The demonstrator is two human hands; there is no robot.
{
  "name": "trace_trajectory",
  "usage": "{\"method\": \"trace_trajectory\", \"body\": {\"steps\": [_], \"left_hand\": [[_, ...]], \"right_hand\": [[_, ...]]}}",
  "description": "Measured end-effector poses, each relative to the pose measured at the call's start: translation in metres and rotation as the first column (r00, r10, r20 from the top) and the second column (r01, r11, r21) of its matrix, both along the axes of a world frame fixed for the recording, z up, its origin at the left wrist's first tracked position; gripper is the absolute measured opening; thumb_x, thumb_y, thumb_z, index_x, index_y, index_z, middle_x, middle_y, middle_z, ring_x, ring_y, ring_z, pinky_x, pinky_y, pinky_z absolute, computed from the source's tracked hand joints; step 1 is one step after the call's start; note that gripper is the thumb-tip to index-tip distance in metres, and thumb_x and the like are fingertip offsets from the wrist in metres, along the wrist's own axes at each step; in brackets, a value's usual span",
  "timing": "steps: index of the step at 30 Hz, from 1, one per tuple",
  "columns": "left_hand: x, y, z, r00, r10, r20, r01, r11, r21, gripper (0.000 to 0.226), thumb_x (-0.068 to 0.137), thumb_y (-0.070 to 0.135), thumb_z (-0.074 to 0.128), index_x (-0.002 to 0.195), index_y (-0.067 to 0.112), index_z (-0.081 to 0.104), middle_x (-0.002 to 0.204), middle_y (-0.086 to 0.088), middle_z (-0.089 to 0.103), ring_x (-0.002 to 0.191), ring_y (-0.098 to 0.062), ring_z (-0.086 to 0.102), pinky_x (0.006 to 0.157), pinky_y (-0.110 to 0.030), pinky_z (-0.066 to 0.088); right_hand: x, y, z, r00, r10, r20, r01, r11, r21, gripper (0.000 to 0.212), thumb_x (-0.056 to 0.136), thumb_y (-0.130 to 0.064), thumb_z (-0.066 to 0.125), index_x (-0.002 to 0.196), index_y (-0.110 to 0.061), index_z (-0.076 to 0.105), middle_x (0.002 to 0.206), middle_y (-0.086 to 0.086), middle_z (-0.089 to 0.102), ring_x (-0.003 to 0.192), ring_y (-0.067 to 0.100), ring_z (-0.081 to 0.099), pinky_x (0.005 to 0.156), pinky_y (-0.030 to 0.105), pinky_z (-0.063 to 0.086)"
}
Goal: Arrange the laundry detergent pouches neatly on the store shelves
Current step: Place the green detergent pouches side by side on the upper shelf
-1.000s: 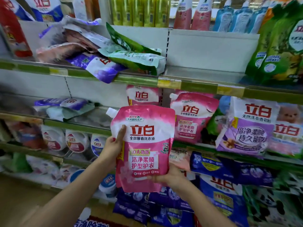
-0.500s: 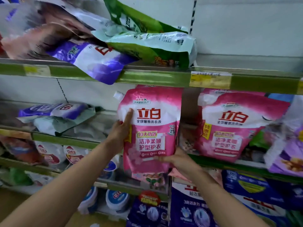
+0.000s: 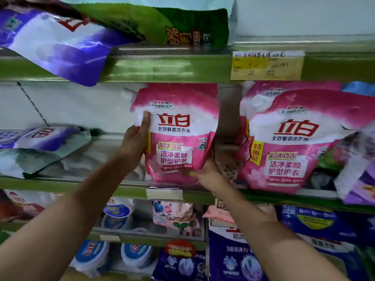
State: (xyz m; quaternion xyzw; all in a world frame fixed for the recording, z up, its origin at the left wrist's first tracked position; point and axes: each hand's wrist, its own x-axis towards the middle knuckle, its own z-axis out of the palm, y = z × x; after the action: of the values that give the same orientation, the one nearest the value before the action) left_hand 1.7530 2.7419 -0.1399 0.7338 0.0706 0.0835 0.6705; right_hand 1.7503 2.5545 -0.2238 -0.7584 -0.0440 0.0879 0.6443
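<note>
Pouch (image 3: 174, 134) upright, spout up-left — left hand (image 3: 135, 145) clasping its side; right hand (image 3: 207, 175) cupping its base

Price tag (image 3: 267, 65) text blurred (purple pouch (image 3: 50, 43) cut off).

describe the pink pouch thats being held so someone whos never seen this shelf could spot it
Find the yellow price tag on the green shelf edge; look below and left. The held pink pouch stands upright between left hand and right hand. Unlike the bigger pink pouch to its right, it lacks a vertical yellow strip.
</note>
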Motion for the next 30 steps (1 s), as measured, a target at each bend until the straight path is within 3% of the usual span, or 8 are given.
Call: {"method": "trace_trajectory", "body": {"steps": [4, 7, 11, 15, 17, 21, 26, 30], "left_hand": [[-0.008, -0.001, -0.013, 0.993, -0.115, 0.03, 0.114, 0.993, 0.029, 0.032, 0.088, 0.043, 0.057, 0.109, 0.02, 0.067, 0.103, -0.007, 0.075, 0.092, -0.025, 0.073, 0.082, -0.042, 0.059], [-0.011, 0.001, -0.022, 0.991, -0.133, -0.032, 0.133, 0.991, -0.013, 0.039, 0.077, 0.037, 0.068, 0.108, 0.014, 0.068, 0.104, -0.012, 0.074, 0.093, -0.03, 0.072, 0.086, -0.049, 0.056], [-0.007, -0.009, -0.015, 0.997, -0.067, -0.044, 0.065, 0.997, -0.045, 0.033, 0.087, 0.029, 0.065, 0.109, 0.005, 0.067, 0.101, -0.018, 0.073, 0.077, -0.022, 0.074, 0.059, -0.029, 0.058], [-0.007, -0.016, 0.006, 1.0, -0.022, 0.011, 0.023, 0.993, -0.112, 0.03, 0.083, 0.036, 0.066, 0.102, 0.013, 0.068, 0.1, -0.012, 0.075, 0.083, -0.022, 0.074, 0.074, -0.035, 0.06], [-0.004, -0.017, 0.021, 0.997, 0.021, 0.071, -0.009, 0.986, -0.166, 0.04, 0.081, 0.044, 0.066, 0.103, 0.01, 0.068, 0.095, -0.009, 0.076, 0.082, -0.022, 0.074, 0.069, -0.031, 0.06], [0.005, -0.019, 0.035, 0.994, 0.095, 0.054, -0.079, 0.967, -0.244, 0.045, 0.083, 0.037, 0.071, 0.109, 0.0, 0.066, 0.094, -0.012, 0.076, 0.082, -0.025, 0.074, 0.063, -0.029, 0.059], [0.009, -0.009, 0.035, 0.999, 0.046, 0.017, -0.041, 0.971, -0.236, 0.05, 0.08, 0.038, 0.072, 0.112, 0.0, 0.065, 0.099, -0.011, 0.075, 0.089, -0.026, 0.073, 0.076, -0.035, 0.059], [-0.004, 0.001, 0.038, 0.999, -0.039, 0.017, 0.041, 0.989, -0.14, 0.042, 0.085, 0.039, 0.066, 0.111, 0.007, 0.067, 0.105, -0.008, 0.075, 0.096, -0.024, 0.072, 0.078, -0.032, 0.054]], "right_hand": [[0.005, 0.002, -0.005, 1.0, -0.014, 0.016, 0.014, 1.0, 0.027, 0.067, 0.062, -0.016, 0.089, 0.121, -0.015, 0.058, 0.111, -0.004, 0.068, 0.104, 0.019, 0.066, 0.094, 0.041, 0.054], [0.005, -0.003, 0.0, 1.0, 0.019, 0.008, -0.019, 1.0, -0.014, 0.068, 0.06, -0.013, 0.09, 0.118, -0.018, 0.057, 0.104, -0.007, 0.065, 0.099, 0.017, 0.066, 0.081, 0.03, 0.056], [0.011, -0.01, 0.001, 0.998, -0.042, -0.037, 0.041, 0.999, -0.026, 0.068, 0.059, -0.01, 0.09, 0.12, -0.011, 0.06, 0.112, 0.004, 0.069, 0.1, 0.026, 0.068, 0.078, 0.037, 0.058], [0.012, -0.015, -0.003, 0.998, -0.026, -0.053, 0.021, 0.996, -0.09, 0.058, 0.067, -0.003, 0.086, 0.117, -0.017, 0.06, 0.11, 0.003, 0.069, 0.084, 0.021, 0.067, 0.061, 0.029, 0.058], [0.015, -0.013, -0.006, 0.999, -0.023, -0.043, 0.019, 0.994, -0.109, 0.067, 0.065, -0.001, 0.086, 0.125, -0.015, 0.06, 0.111, 0.003, 0.069, 0.093, 0.023, 0.067, 0.072, 0.034, 0.059], [0.014, -0.011, -0.004, 0.999, -0.021, -0.034, 0.017, 0.994, -0.105, 0.053, 0.071, -0.003, 0.082, 0.116, -0.024, 0.063, 0.097, 0.003, 0.07, 0.069, 0.017, 0.063, 0.051, 0.026, 0.051], [0.012, -0.008, -0.01, 1.0, -0.026, -0.015, 0.024, 0.996, -0.091, 0.051, 0.069, -0.004, 0.081, 0.104, -0.038, 0.065, 0.106, 0.0, 0.069, 0.102, 0.026, 0.066, 0.082, 0.039, 0.058], [-0.002, -0.007, -0.003, 0.992, -0.089, 0.085, 0.098, 0.988, -0.116, 0.082, 0.062, -0.007, 0.087, 0.133, -0.022, 0.048, 0.125, -0.001, 0.061, 0.114, 0.016, 0.058, 0.096, 0.034, 0.051]]}}
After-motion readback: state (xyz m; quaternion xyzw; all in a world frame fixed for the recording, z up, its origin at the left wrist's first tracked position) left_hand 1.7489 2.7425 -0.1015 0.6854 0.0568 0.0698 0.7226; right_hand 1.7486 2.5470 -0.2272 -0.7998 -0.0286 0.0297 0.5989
